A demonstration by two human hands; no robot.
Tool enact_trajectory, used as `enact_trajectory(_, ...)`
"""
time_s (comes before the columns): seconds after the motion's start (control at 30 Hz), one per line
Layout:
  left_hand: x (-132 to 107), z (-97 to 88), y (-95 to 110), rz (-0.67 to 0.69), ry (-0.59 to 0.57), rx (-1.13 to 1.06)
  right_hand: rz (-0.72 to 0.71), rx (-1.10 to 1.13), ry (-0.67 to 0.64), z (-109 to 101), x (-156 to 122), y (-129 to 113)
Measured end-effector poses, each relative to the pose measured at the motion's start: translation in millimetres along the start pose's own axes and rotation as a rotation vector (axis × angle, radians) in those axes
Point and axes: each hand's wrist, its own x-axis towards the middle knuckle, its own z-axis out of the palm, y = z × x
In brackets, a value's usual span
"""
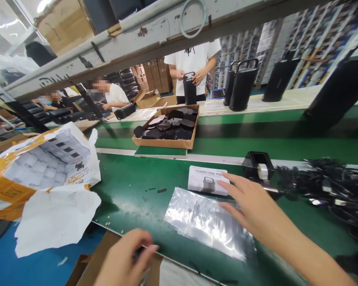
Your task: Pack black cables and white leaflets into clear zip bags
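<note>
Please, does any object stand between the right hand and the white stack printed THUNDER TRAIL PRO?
Nothing visible does: the right hand reaches over the right end of the white stack; contact is unclear. The clear plastic bags lie on its near side, leaving the printed top uncovered.

Glossy, crinkled, see-through plastic bags (pixel 201 218)

We see that left hand (pixel 123 256) and right hand (pixel 246 200) are both bare, with slender fingers. Behind the right fingers, the wrist is also bare, and the smooth forearm (pixel 304 254) is uncovered, widening gradually.
</note>
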Motion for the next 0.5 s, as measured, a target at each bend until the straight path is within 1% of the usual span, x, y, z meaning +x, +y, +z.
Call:
enact_trajectory(0.03, 13, 15.0, 22, 0.164, -0.116, 0.023, -0.020, -0.025, -0.152, 3, 13, -5)
enact_trajectory(0.07, 25, 30.6, 42, 0.374, -0.211, 0.023, -0.035, -0.030, -0.224, 6, 24, -8)
enact_trajectory(0.1, 35, 45.7, 57, 0.510, -0.329, 0.041, -0.032, -0.036, -0.292, 9, 34, -8)
enact_trajectory(0.13, 43, 58.9, 68, 0.589, -0.403, 0.062, -0.024, -0.036, -0.338, 12, 43, -6)
enact_trajectory(0.17, 49, 69.5, 73, 0.619, -0.435, 0.083, -0.017, -0.034, -0.369, 14, 49, -3)
enact_trajectory(0.23, 55, 81.4, 73, 0.585, -0.461, 0.116, 0.003, -0.033, -0.440, 14, 59, 6)
enact_trajectory(0.27, 55, 82.8, 69, 0.540, -0.454, 0.118, 0.008, -0.028, -0.465, 13, 62, 10)
enact_trajectory(0.33, 53, 79.3, 59, 0.431, -0.434, 0.081, 0.000, 0.002, -0.486, 9, 67, 19)
enact_trajectory(0.43, 51, 68.5, 53, 0.237, -0.399, -0.107, -0.024, 0.104, -0.422, 0, 72, 27)
enact_trajectory(0.5, 54, 63.6, 54, 0.038, -0.347, -0.384, -0.014, 0.196, -0.297, -6, 71, 25)
